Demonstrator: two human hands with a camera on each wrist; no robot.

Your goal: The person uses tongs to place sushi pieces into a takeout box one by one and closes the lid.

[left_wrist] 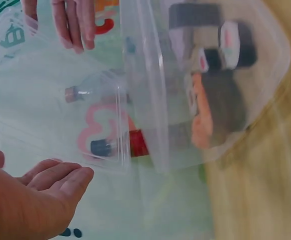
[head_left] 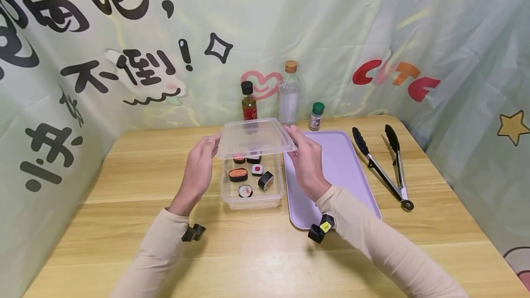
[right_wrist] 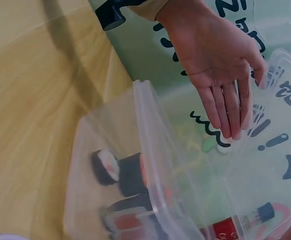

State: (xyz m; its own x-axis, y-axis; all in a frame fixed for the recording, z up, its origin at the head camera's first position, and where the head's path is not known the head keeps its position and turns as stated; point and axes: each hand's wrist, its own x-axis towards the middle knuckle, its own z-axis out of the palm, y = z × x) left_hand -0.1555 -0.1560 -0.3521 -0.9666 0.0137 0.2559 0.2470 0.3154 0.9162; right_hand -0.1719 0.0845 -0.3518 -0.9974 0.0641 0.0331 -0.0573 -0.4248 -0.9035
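Both hands hold a clear plastic lid (head_left: 256,137) by its opposite sides, raised and tilted above a clear container (head_left: 251,202). My left hand (head_left: 198,169) grips the lid's left edge; in the right wrist view its fingers (right_wrist: 230,107) lie nearly straight, with the thumb apart from them. My right hand (head_left: 307,162) grips the right edge near a corner. Inside the container lie several sushi pieces, among them an orange-topped one (head_left: 238,175), a black-wrapped roll (head_left: 266,180) and a round roll (head_left: 245,191). The lid overlaps the container's far part in the head view.
A lilac tray (head_left: 335,164) lies right of the container, partly under the right forearm. Black-and-silver tongs (head_left: 387,176) lie spread farther right. Behind stand a red-labelled bottle (head_left: 249,105), a cork-topped clear bottle (head_left: 289,98) and a green-capped shaker (head_left: 316,116), before a printed curtain (head_left: 323,22).
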